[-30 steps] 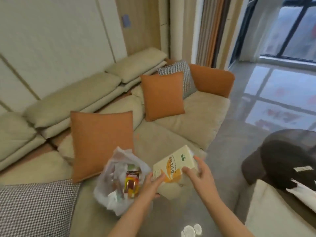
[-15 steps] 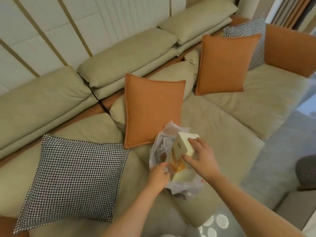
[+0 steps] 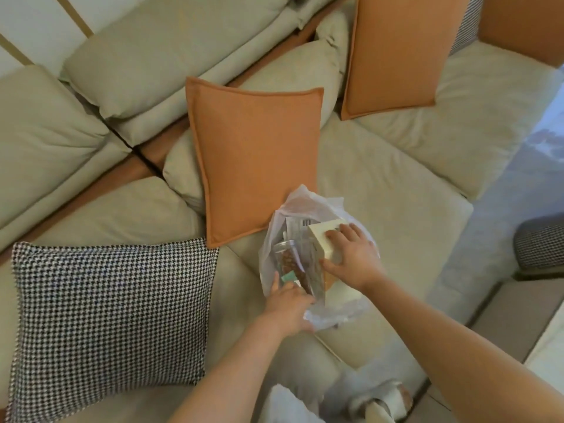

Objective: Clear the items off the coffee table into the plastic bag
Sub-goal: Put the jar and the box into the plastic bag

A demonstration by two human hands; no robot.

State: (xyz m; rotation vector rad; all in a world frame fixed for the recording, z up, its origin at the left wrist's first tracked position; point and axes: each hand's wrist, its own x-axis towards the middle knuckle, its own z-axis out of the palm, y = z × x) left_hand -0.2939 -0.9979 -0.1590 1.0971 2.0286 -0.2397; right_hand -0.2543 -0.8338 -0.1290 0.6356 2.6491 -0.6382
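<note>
The long beige cushioned sofa (image 3: 381,178) is carrying everything here, with a plain orange square cushion (image 3: 256,160) leaning just behind the work and a black-and-white houndstooth cushion (image 3: 110,315) lying to the left; the coffee table itself is not showing. On the seat the thin translucent white plastic bag (image 3: 305,203) is sitting with its mouth gaping upward, and a clear jar of brown snacks (image 3: 288,257) is already lying inside it. The cream rectangular cardboard box (image 3: 323,239) is going in on end, roughly half sunk past the rim. To do this step well, the person is probably best pressing the box straight down along the inner wall, keeping its corners off the film so the bag is not tearing, and keeping the jar from wedging beneath it. The right hand (image 3: 354,254) is gripping the box from above, fingers curled over its top face and thumb against the near side. The left hand (image 3: 288,309) is pinching the bag's near rim, holding the mouth wide, just beside the box's lower end.
</note>
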